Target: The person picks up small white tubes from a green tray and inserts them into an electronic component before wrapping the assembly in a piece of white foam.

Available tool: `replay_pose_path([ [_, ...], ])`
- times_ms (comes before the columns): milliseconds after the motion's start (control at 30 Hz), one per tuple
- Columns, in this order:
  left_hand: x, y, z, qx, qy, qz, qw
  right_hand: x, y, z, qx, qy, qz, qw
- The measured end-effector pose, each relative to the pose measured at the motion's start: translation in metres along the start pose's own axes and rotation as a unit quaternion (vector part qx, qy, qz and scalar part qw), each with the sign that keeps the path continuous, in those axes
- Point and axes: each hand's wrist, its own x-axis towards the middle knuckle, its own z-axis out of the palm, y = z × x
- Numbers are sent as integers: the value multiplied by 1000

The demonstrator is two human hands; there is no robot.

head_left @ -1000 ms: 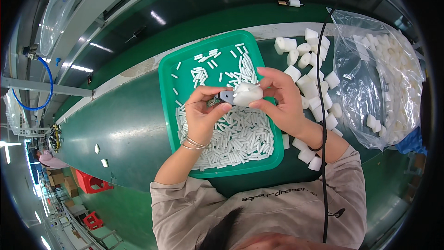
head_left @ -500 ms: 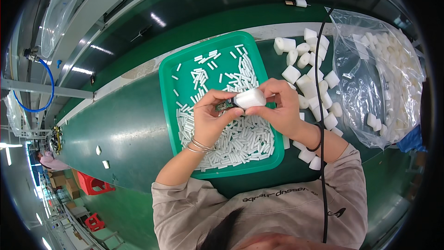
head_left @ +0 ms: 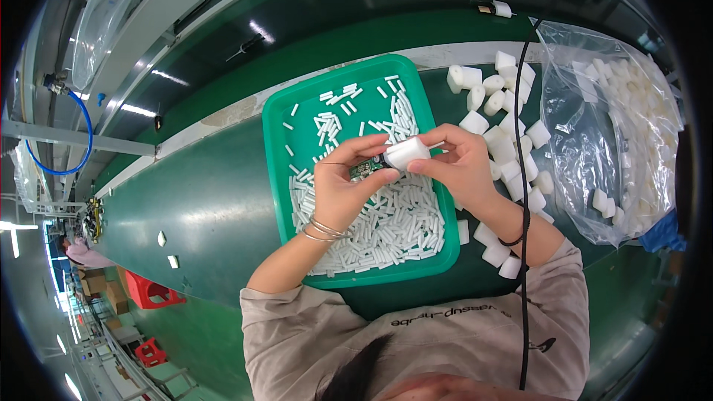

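Held part as clock centre. Left hand (head_left: pixel 342 178) has a narrow thumb-and-finger grip on a small circuit board (head_left: pixel 365 168), board at 9 o'clock of the foam block (head_left: pixel 408 151). Block is up against the board, tilted a bit, held above the green tray (head_left: pixel 271 178). Right hand (head_left: pixel 460 171) pinches narrow at the block's 3 o'clock end, thumb below, forefinger above. 1 thin white stick (head_left: pixel 437 145) pokes out of that end between the fingers; can't tell how deep it goes.

Progress, my read: board, block and stick are all together, so this unit looks well along. Can't confirm the block is fully seated; fingers cover the joint. 1 similar-looking piece (head_left: pixel 501 9), white with a dark end, lies at 1 o'clock, well apart. No other like it that I can make out.

Still unused, by the look of it: heap of sticks (head_left: pixel 386 230) at 6 o'clock in the tray, more scattered toward 11 and 12. Loose blocks (head_left: pixel 538 134) from 2 to 5 o'clock, plus a clear bag (head_left: pixel 587 212) with lots more at 3. Black cable (head_left: pixel 524 282) hangs across the loose blocks. 2 small white pieces (head_left: pixel 173 261) at 8 o'clock, far side.
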Motion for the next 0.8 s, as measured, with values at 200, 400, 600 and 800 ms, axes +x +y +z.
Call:
replay_pose_path([
  [200,93,-2,-47,1,127,40,991,-2,-2,14,-206,46,-162,964],
  [400,199,-55,-174,276,148,-132,941,-11,17,17,-443,-216,-266,829],
  [600,240,-68,-198,678,200,-29,707,-15,32,11,-502,-247,-245,792],
  [800,258,-79,-194,735,81,-97,666,-15,26,11,-463,-241,-241,818],
])
